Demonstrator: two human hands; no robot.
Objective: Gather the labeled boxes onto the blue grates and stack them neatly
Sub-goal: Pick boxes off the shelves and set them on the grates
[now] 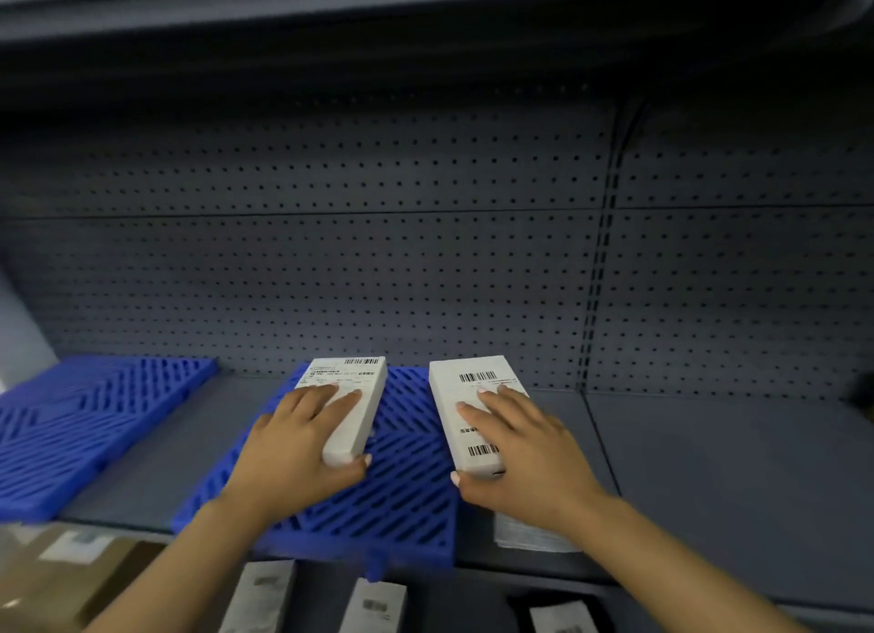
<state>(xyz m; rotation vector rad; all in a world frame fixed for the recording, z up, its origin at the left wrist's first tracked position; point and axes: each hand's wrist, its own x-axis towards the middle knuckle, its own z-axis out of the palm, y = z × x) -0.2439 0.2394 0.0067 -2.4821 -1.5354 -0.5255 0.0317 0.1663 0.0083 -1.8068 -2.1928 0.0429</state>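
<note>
Two white labeled boxes lie on a grey shelf. The left box [359, 398] sits on the middle blue grate [402, 500]; my left hand [302, 448] grips it, fingers over the top and thumb under its near end. The right box [475, 396] lies along the grate's right edge, partly over the bare shelf. My right hand [515, 452] holds that box, fingers spread over its barcode label and thumb at its near end. A second blue grate [85, 419] lies at the left with nothing on it.
A perforated grey back panel [425, 254] closes the shelf behind. A shelf [425, 12] hangs overhead. Below the front edge are several more labeled boxes [373, 606] and a brown carton [61, 580]. A white paper label [534, 535] sits by my right wrist.
</note>
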